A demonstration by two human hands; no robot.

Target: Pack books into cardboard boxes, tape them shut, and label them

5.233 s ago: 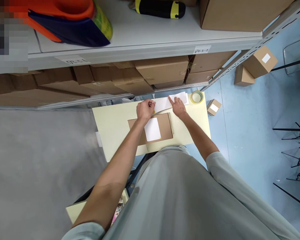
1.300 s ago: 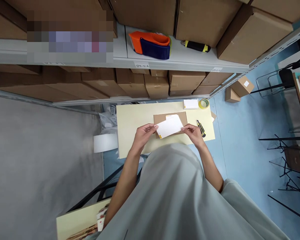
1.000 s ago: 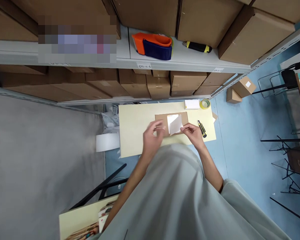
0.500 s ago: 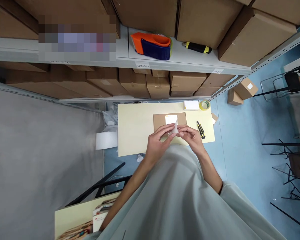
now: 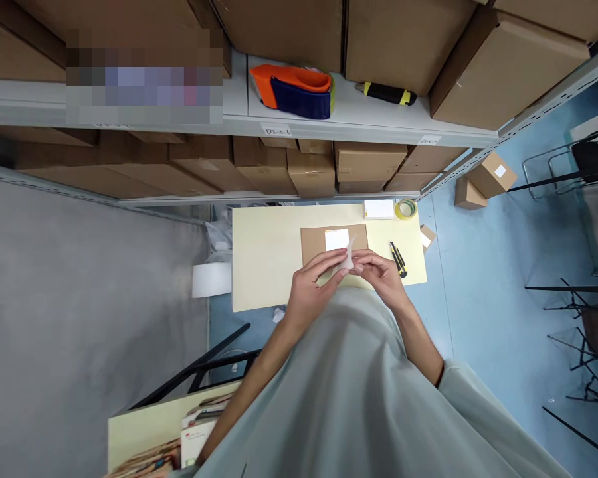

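A small curled piece of white paper [image 5: 349, 257], perhaps a label or its backing, is held up between my two hands. The fingers and thumb of my left hand [image 5: 315, 284] are closed on its left side. My right hand [image 5: 381, 273] pinches at its right edge. Just beyond the hands, a flat brown cardboard box [image 5: 312, 244] lies on the pale yellow table [image 5: 264, 265]. On the box is a white label [image 5: 336, 238], partly hidden by my fingers. To the right of my right hand lie black and yellow utility knives [image 5: 397, 259].
A white box [image 5: 379, 210] and a roll of tape [image 5: 405, 209] stand at the table's far right. Above, a grey shelf [image 5: 359, 126] carries cardboard boxes, an orange and blue tape dispenser [image 5: 294, 91] and another cutter [image 5: 386, 93]. A white roll [image 5: 212, 279] sits left of the table.
The view has shifted slightly. The white paper's upper tip stands a little farther out between my fingers; both hands stay on it in nearly the same place.
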